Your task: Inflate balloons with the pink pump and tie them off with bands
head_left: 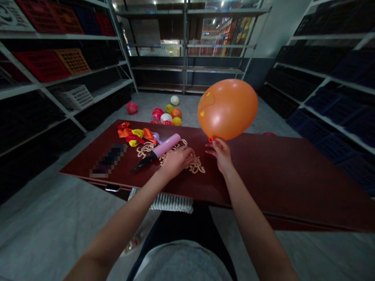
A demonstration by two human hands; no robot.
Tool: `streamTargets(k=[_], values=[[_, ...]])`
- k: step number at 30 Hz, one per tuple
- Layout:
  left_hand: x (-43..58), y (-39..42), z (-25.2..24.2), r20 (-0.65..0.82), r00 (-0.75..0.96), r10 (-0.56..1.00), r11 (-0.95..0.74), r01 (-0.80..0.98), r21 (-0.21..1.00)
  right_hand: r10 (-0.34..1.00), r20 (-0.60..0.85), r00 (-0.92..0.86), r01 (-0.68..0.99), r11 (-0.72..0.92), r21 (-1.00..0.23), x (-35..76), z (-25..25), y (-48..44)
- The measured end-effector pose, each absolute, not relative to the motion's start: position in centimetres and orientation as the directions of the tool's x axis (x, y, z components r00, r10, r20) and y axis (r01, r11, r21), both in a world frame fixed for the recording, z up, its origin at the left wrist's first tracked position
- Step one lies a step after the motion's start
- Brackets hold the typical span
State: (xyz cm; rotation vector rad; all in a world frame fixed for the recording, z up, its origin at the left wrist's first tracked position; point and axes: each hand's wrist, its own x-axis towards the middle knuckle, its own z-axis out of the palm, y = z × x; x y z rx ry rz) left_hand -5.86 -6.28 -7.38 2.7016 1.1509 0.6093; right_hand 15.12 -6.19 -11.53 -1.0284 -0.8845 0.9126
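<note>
An inflated orange balloon (pixel 227 109) stands above the table, with my right hand (pixel 222 155) pinched on its neck. Small yellow marks show on the balloon's left side. Over a pile of tan rubber bands (pixel 197 167) rests my left hand (pixel 178 159), its fingers slightly curved and apart, fingertips at the bands. Just left of that hand, a pink and black balloon pump (pixel 166 145) lies across the bands. Uninflated balloons (pixel 137 135) in red, orange, yellow and lilac sit behind the pump.
The dark red table (pixel 281 171) has a blurred dark object (pixel 109 159) on its left. Several inflated balloons (pixel 166 118) lie on the floor beyond. Metal shelves (pixel 185 70) stand behind, and racks with crates (pixel 73 97) line both sides. A striped cloth (pixel 171 203) is at the front edge.
</note>
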Motion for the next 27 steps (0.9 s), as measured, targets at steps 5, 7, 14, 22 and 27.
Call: streamTargets(k=[5, 7, 14, 22, 27], values=[[-6.6, -6.6, -9.0, 0.224, 0.669, 0.709, -0.704, 0.655, 0.273, 0.934, 0.172, 0.313, -0.144, 0.226, -0.963, 14.5, -11.2, -6.6], [-6.6, -6.5, -8.7, 0.283, 0.657, 0.699, -0.708, 0.582, 0.4, 0.933, 0.163, 0.322, -0.152, 0.221, -0.963, 14.4, -11.2, -6.7], [-6.4, -4.6, -7.5, 0.095, 0.538, 0.837, -0.291, 0.292, 0.911, 0.923, 0.128, 0.364, -0.204, 0.213, -0.956, 14.6, -11.6, -6.8], [-5.5, -2.0, -2.6, 0.185, 0.486, 0.854, -0.14, -0.127, 0.982, 0.929, 0.106, 0.354, -0.285, 0.215, -0.934, 14.0, -8.4, -6.5], [-4.7, -1.3, 2.2, 0.251, 0.495, 0.832, -0.035, -0.405, 0.914, 0.933, 0.161, 0.323, -0.344, 0.274, -0.898, 14.0, -4.5, -3.8]])
